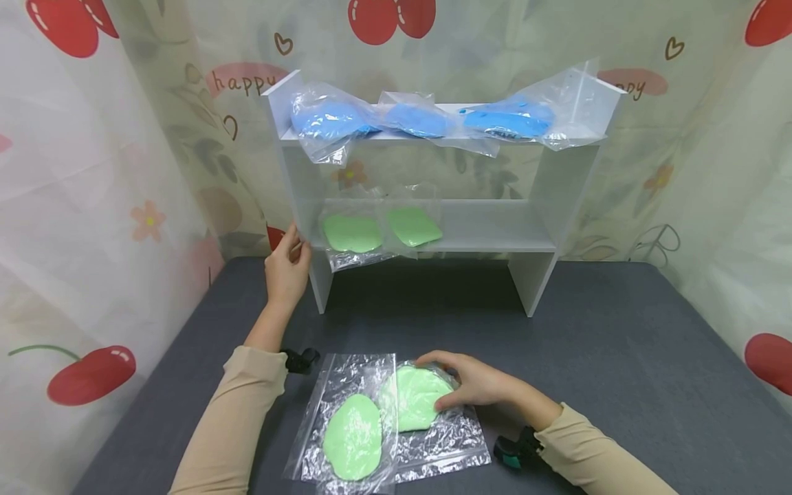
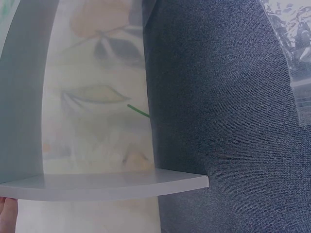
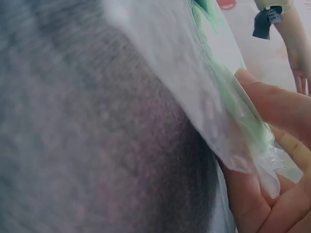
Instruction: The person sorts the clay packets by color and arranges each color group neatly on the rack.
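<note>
My left hand (image 1: 287, 271) grips the left side panel of a small white shelf (image 1: 482, 237), fingers bent at its outer edge. In the left wrist view only fingertips (image 2: 8, 213) show beside the panel. On the table, my right hand (image 1: 476, 379) pinches the right edge of a clear zip bag with a flat green clay-like lump (image 1: 416, 399). In the right wrist view its thumb (image 3: 272, 99) lies over the bag and its fingers are under the edge. A second bag with a green lump (image 1: 353, 438) lies to the left, overlapping the first.
Three clear bags with blue lumps (image 1: 510, 122) lie along the upper shelf board. Two bags with green lumps (image 1: 353, 234) sit at the left of the lower board. A dark grey tabletop (image 1: 619, 357) is under everything, with patterned curtains (image 1: 711, 137) around it.
</note>
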{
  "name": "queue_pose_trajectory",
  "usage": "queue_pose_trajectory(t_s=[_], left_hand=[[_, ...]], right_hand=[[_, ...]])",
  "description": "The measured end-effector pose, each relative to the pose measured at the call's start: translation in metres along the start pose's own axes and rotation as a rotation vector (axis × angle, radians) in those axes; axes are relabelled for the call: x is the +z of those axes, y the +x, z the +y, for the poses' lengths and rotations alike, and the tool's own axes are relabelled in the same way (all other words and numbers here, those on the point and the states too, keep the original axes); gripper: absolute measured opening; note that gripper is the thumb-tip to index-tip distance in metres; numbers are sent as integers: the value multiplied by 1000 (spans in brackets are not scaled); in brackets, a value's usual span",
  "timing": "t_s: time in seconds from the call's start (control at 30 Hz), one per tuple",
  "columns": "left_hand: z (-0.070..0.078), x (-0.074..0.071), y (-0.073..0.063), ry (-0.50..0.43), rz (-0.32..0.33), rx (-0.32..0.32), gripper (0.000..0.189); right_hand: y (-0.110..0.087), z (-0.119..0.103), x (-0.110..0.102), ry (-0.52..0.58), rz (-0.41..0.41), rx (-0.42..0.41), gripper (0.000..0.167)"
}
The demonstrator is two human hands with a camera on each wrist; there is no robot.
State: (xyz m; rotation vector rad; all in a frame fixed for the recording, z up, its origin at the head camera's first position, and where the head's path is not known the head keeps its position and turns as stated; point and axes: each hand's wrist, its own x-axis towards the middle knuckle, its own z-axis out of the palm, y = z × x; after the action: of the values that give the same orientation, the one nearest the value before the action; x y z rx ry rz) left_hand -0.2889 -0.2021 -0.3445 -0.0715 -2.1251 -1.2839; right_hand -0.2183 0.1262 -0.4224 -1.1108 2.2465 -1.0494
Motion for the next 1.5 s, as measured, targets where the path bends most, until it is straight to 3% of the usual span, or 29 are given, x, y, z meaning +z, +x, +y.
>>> queue_pose_trajectory(t_s=[0.23, 0.8, 1.5], left_hand=[[-1, 0, 0, 3, 4, 9, 48], [0, 0, 0, 16, -8, -20, 49], [0, 0, 0, 20, -12, -19, 49]], right_hand=[[-2, 3, -1, -28, 23, -28, 62], [-11, 2, -11, 70, 28, -5, 60], [-22, 4, -30, 90, 202, 21, 59]])
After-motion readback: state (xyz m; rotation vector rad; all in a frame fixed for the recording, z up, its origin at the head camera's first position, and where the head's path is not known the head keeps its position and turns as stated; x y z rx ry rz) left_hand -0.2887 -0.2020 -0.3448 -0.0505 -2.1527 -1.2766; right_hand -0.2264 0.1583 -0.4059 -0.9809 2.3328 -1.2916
